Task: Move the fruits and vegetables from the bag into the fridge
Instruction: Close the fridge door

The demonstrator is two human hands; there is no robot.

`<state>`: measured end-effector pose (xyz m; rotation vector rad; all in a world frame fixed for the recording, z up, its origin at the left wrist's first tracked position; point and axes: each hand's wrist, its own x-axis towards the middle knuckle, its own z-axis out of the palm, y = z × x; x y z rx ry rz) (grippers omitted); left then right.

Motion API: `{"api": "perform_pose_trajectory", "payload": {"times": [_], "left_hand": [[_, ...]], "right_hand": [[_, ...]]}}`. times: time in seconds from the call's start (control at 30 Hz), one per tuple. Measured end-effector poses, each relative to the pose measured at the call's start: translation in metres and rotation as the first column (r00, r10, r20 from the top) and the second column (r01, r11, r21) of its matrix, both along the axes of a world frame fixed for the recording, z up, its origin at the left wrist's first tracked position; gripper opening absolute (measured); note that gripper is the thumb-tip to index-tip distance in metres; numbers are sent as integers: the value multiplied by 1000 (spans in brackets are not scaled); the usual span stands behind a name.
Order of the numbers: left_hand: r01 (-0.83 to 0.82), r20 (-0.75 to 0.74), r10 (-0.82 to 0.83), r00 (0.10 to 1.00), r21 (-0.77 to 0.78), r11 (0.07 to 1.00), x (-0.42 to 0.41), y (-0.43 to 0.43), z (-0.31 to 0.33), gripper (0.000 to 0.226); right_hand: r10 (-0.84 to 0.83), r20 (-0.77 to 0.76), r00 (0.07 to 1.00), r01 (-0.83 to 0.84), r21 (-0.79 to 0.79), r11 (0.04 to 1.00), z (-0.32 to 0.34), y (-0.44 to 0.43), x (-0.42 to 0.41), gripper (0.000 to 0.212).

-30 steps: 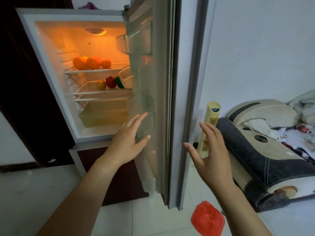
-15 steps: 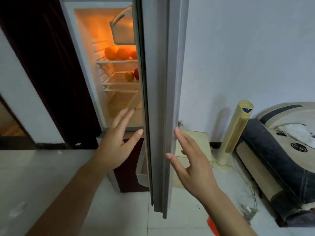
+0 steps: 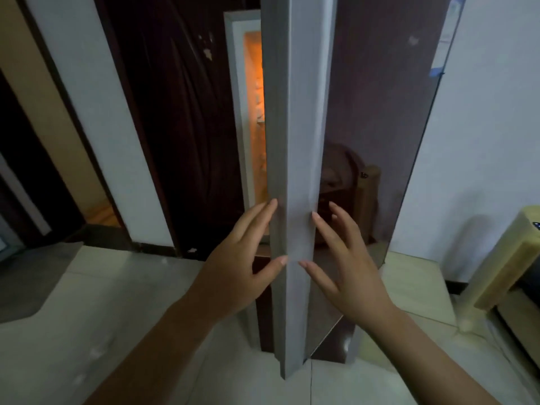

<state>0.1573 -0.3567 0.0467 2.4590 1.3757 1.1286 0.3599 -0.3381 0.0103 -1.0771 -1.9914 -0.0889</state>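
Both hands, left hand [image 3: 233,267] and right hand [image 3: 344,264], are open and empty beside the fridge door [image 3: 295,171] edge. Fingers could get pinched if it swings shut.

The fridge door [image 3: 295,176] stands almost edge-on and leaves only a narrow lit gap [image 3: 253,118] into the fridge, too thin for a hand. Both hands flank the door edge: the left hand [image 3: 233,270] blocks the gap's lower part, the right hand [image 3: 344,267] lies on the outer side.

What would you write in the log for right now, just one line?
stage: closing fridge | fridge door: nearly shut, lit gap left | left hand: open, fingers on door edge | right hand: open, at door front | fruit: hidden
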Motion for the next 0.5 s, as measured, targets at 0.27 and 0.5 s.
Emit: {"api": "perform_pose_trajectory", "payload": {"times": [0.27,0.5], "left_hand": [[-48,-13,47,999,-72,996,-54,66,-7,93],[-203,-30,201,979,-115,972,-75,151,-7,100]], "right_hand": [[-5,150,989,-3,51,999,13,90,-48,69],[-143,275,951,137,43,990,6,187,-58,66]]}}
